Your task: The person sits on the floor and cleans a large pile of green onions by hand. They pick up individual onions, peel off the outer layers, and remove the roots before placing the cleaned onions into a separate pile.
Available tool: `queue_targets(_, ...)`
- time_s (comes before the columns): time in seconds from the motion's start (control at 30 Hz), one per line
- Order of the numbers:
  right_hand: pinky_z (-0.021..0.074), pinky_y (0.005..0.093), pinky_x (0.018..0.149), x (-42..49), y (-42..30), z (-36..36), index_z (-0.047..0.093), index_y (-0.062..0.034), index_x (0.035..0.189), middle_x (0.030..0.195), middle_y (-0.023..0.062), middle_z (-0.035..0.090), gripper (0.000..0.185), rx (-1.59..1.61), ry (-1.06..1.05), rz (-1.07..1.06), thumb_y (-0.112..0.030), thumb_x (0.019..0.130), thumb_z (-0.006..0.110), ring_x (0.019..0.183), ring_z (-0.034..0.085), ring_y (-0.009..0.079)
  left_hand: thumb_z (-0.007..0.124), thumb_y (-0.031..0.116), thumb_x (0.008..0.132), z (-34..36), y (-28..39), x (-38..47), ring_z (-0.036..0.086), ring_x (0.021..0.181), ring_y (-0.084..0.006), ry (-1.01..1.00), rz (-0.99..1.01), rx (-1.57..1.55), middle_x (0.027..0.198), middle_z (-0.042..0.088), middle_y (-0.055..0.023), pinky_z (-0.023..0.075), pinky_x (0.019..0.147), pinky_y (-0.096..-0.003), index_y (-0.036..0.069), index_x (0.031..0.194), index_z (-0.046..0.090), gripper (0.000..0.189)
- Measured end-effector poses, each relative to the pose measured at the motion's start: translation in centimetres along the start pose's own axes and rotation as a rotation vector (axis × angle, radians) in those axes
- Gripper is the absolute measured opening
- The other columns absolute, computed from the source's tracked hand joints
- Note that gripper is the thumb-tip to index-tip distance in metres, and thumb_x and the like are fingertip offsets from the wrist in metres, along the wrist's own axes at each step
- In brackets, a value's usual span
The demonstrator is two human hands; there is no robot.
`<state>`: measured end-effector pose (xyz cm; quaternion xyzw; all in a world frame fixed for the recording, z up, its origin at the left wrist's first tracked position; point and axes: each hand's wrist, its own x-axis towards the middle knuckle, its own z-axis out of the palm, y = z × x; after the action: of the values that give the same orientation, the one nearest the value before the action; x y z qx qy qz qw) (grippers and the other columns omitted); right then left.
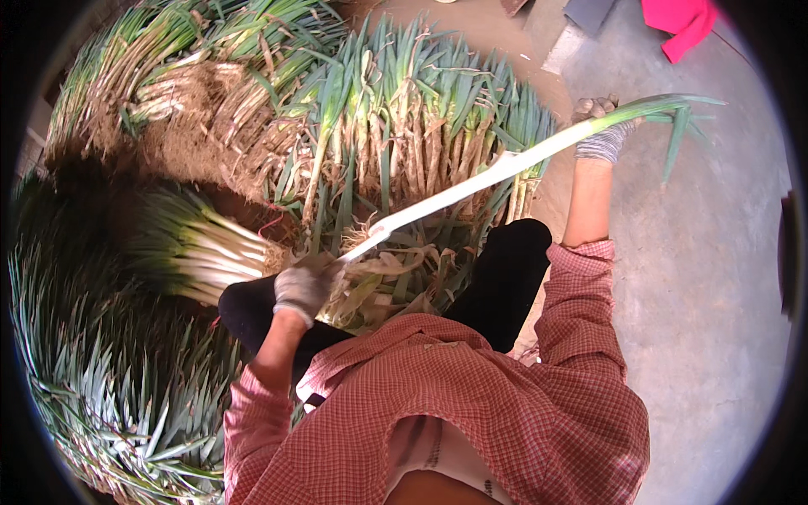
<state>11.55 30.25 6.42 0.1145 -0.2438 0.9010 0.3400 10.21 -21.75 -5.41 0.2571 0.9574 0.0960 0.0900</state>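
My right hand [600, 129], in a knitted glove, is closed around the green upper part of one long white-stemmed scallion [486, 180]. The stem slants down to the left across my view, its roots just above my left hand. My left hand [303, 287], also gloved, is closed near my left knee. From its top a thin, pale strip reaches to the root end; whether this is a blade or a strip of peel I cannot tell. Peeled leaves and husks [404, 271] lie between my legs. A bundle of clean white-stemmed scallions [214, 252] lies left of my left hand.
Unpeeled scallions [416, 139] with brown outer skins stand in a row ahead, and more rooty bunches [189, 95] lie at the upper left. A large mass of green tops [126, 379] fills the lower left. Concrete floor [694, 284] lies right; pink cloth [682, 25] is at the top right.
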Motion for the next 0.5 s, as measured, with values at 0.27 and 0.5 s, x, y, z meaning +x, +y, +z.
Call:
queue_targets(0.27, 0.0456, 0.0360, 0.069, -1.4, 5.0, 5.5, 0.064, 0.0011, 0.093, 0.064, 0.0059, 0.060, 0.077, 0.243, -0.571, 0.362, -0.071, 0.074, 0.046, 0.055, 0.057, 0.0206, 0.054, 0.064, 0.077, -5.3, 13.7, 5.2, 0.062, 0.063, -0.0203, 0.333, 0.488, -0.230, 0.076, 0.064, -0.0073, 0.0486, 0.054, -0.0332, 0.010, 0.119, 0.054, 0.069)
queue_targets(0.5, 0.0457, 0.0622, 0.085, -7.5, 8.9, 10.1, 0.041, 0.0011, 0.118, 0.099, 0.0248, 0.059, 0.068, -0.264, 0.024, 0.078, -0.057, 0.083, 0.051, 0.079, 0.064, 0.0358, 0.055, 0.036, 0.088, -3.6, 15.0, 6.8, 0.059, 0.066, -0.0309, 0.478, 0.367, -0.589, 0.073, 0.062, -0.0130, 0.0471, 0.065, -0.0377, 0.014, 0.102, 0.066, 0.028)
